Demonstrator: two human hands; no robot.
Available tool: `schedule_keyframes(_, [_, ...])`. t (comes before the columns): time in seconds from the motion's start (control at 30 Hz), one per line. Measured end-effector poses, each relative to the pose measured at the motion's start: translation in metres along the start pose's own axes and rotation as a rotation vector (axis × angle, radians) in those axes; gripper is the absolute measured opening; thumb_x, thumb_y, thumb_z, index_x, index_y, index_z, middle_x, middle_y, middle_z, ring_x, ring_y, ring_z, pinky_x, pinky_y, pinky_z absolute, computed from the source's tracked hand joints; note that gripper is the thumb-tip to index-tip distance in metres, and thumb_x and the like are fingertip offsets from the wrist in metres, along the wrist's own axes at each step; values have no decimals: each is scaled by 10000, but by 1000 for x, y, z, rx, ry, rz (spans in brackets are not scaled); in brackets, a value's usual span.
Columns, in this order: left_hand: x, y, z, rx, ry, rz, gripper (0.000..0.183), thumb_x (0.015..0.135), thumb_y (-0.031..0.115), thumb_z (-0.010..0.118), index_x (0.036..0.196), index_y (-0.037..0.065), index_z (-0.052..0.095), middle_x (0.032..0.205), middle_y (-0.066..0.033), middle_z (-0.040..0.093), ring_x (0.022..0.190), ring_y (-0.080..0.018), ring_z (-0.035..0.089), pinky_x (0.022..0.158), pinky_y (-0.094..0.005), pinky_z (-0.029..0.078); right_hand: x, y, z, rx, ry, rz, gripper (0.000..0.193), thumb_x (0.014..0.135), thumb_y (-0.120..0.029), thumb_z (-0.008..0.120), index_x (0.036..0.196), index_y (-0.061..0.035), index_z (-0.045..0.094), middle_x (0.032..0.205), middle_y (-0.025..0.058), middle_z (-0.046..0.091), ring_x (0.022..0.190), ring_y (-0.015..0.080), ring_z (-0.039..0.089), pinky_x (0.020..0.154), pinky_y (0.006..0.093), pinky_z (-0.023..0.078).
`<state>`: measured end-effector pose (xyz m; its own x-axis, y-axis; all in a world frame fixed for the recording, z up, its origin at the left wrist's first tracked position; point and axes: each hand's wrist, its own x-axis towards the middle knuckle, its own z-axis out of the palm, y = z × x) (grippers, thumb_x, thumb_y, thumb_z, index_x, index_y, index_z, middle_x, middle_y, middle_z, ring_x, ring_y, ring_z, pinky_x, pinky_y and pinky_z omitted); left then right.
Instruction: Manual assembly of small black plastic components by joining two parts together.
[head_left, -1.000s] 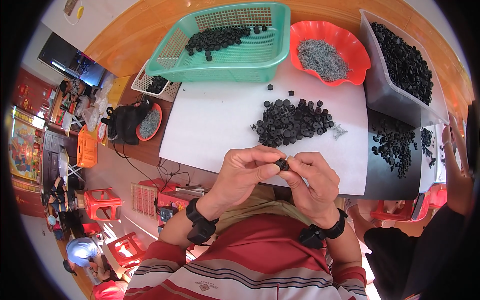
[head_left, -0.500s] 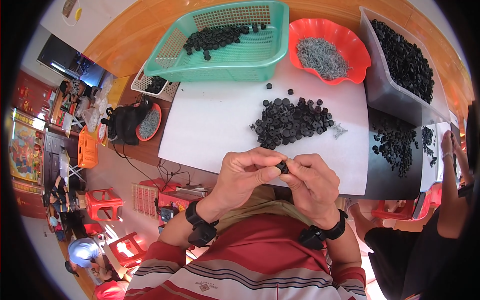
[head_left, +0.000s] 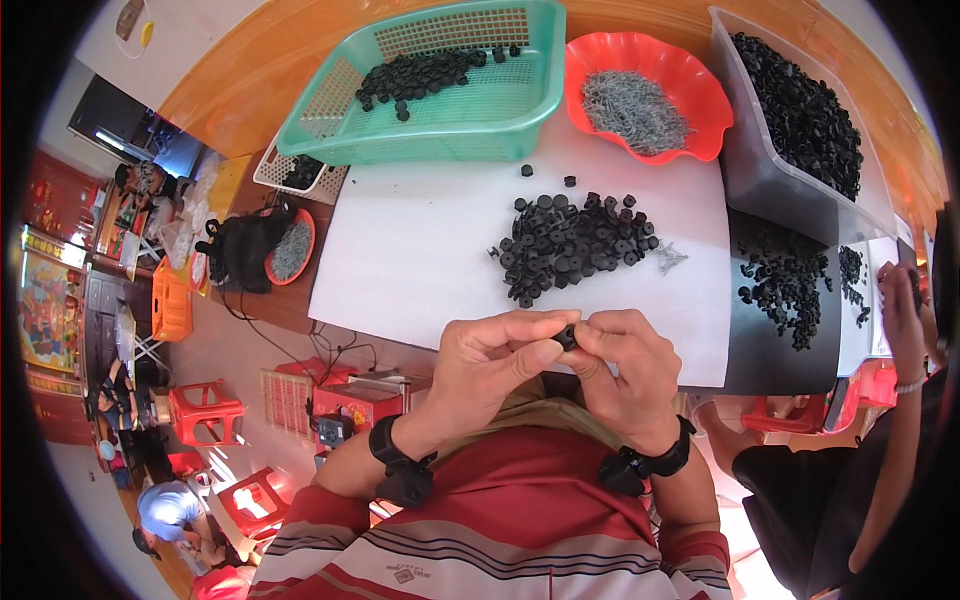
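Observation:
Close to my body, just past the near edge of the white work surface, my left hand [head_left: 490,352] and my right hand [head_left: 630,362] meet. Between their thumbs and fingertips they pinch one small black round plastic part [head_left: 566,338]. Fingers cover much of it, so its exact shape is partly hidden. Beyond my hands lies a pile of similar black round parts [head_left: 575,245], some with a hole in the middle. A few silver screws or nails [head_left: 671,258] rest at the right end of that pile.
At the back stand a green basket [head_left: 450,148] with black parts, a red scalloped bowl [head_left: 706,110] of metal fasteners and a clear bin [head_left: 745,170] of black pieces. More small black pieces [head_left: 787,290] lie on the right. Another person's hand [head_left: 905,320] is at far right.
My hands still pinch the black part, with the fingers shifted only slightly. The table scene has slid a little leftward in view. The other person's hand at right has moved.

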<state>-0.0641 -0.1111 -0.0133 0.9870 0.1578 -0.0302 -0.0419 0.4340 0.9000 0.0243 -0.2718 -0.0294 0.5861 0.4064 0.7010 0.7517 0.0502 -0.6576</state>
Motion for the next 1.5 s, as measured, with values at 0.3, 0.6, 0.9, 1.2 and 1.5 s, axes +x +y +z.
schedule_keyframes(0.3, [-7,-8,17,90,36,114,290,1028,74,619,1293,-40,643,1362,-190,636,1115,-204,685,992,-335,567,-1,6,4,-106,84,-111,288,783,-28,842,1005,-18,659,906,132,693,663,229,688,532,305,556])
schedule_keyframes(0.6, [-8,-20,22,78,178,204,237,988,20,656,1218,-23,692,1287,-203,679,1167,-234,662,1004,-369,543,1,13,12,-120,58,-172,273,748,28,793,956,-23,624,915,126,692,658,233,661,540,319,526])
schedule_keyframes(0.9, [-13,-12,13,-4,123,228,239,997,-18,628,1235,-42,632,1274,-148,656,1133,-182,653,982,-305,554,10,5,8,-107,-90,-90,401,716,-32,829,1088,-41,681,904,80,641,645,216,633,544,325,524])
schedule_keyframes(1.2, [-16,-3,12,-17,80,37,259,984,-31,643,1226,-45,551,1194,-107,601,1105,-158,639,950,-297,549,3,2,0,-175,-142,-110,391,682,-71,829,1050,-56,698,874,73,623,651,215,635,539,326,517])
schedule_keyframes(1.5, [-8,-6,2,186,86,196,186,950,-50,677,1130,-31,630,1196,-103,586,1049,-135,627,907,-274,544,10,-8,-5,-139,-190,-13,353,740,-86,840,1060,-65,694,890,67,640,632,221,638,527,318,511])
